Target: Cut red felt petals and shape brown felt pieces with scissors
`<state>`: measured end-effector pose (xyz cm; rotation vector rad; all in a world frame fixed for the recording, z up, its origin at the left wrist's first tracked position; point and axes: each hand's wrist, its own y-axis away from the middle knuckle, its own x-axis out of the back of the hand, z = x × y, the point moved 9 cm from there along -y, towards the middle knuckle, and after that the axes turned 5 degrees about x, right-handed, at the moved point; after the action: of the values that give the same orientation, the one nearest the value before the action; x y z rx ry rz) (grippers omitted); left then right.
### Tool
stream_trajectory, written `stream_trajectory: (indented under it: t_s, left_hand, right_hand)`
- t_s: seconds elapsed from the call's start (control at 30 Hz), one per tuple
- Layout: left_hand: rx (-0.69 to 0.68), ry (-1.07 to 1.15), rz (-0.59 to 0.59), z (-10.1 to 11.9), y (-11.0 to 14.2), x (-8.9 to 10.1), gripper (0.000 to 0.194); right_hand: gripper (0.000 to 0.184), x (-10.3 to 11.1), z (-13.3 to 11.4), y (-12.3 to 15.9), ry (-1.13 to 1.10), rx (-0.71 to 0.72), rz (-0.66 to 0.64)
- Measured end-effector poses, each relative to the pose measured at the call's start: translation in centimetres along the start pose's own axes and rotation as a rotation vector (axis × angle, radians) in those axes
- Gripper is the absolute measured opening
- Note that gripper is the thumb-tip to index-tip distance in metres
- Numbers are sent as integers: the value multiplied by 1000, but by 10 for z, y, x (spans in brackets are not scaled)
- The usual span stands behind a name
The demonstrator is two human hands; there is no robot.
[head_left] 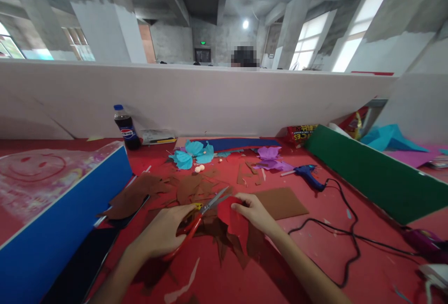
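My left hand [164,231] is closed around the red handles of a pair of scissors [203,215]. The silver blades point up and to the right, with their tips at the edge of a red paper piece [233,220]. My right hand [254,213] pinches that red piece from the right and holds it just above the red table [315,257]. Brown paper scraps [157,192] lie under and beyond both hands. A flat brown sheet [282,201] lies just right of my right hand.
A blue glue gun [308,176] with a black cord [345,234] lies to the right. Turquoise [192,152] and purple [269,155] paper flowers sit further back, beside a cola bottle [126,129]. A blue-sided board [52,201] stands left, a green board [374,173] right, a white partition [210,99] behind.
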<state>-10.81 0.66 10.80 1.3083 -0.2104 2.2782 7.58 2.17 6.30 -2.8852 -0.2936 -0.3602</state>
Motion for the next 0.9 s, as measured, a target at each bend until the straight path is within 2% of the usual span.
stream_trajectory:
  t_s: [0.4, 0.9]
  left_hand:
    - [-22, 98, -8, 11, 2, 6, 38]
    - [-20, 95, -29, 5, 1, 2, 34]
  right_hand:
    - [18, -1, -5, 1, 82, 29, -23]
    - [14, 1, -6, 1, 110, 27, -19]
